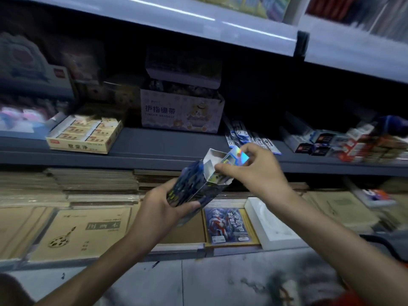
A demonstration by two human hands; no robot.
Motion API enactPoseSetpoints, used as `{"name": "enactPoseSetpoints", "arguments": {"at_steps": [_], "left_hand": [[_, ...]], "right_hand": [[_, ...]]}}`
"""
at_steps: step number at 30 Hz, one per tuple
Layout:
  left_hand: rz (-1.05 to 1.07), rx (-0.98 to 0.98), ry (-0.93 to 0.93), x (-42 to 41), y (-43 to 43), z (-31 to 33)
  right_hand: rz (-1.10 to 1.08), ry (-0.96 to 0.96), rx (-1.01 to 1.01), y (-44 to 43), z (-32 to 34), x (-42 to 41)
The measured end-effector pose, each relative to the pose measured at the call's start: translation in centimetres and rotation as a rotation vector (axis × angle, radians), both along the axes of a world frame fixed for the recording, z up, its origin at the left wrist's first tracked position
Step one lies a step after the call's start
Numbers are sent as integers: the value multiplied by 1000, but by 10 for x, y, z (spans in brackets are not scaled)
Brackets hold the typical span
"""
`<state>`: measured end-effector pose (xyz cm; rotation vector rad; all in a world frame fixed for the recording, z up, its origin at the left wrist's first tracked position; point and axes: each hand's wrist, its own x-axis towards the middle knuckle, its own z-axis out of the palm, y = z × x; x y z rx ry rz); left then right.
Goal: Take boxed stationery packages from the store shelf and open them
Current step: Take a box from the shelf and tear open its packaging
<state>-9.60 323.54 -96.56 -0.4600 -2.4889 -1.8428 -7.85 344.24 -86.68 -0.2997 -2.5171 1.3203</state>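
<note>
Box (192, 181) in left hand (163, 204), right hand (254, 170) pinching flap (240, 156)

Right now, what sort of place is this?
Probably a stationery shop: grey shelves, a carton of erasers, stacked drawing books. The left hand grips an opened blue box; the right hand pinches a shiny piece at its mouth.

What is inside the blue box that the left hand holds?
The blue box, gripped by the left hand, is open on top. The right hand pinches a shiny holographic item at its mouth. The walls hide anything deeper.
</note>
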Motion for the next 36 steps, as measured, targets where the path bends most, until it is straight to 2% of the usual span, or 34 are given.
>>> {"name": "enactPoseSetpoints", "arguments": {"at_steps": [3,10,16,27,31,36], "left_hand": [[6,21,-62,1,-13,3],[-52,169,-152,13,-23,7],[-78,206,-195,-1,-14,12],[-157,217,-374,-10,10,13],[-180,211,-377,-12,12,9],[-185,195,-368,-16,11,3]], "right_hand": [[58,-116,-88,-1,18,3],[67,-146,-138,-12,28,21],[68,62,-83,-8,22,31],[343,421,437,-10,1,18],[345,423,573,-12,-2,2],[397,325,652,-10,-2,-14]]}}
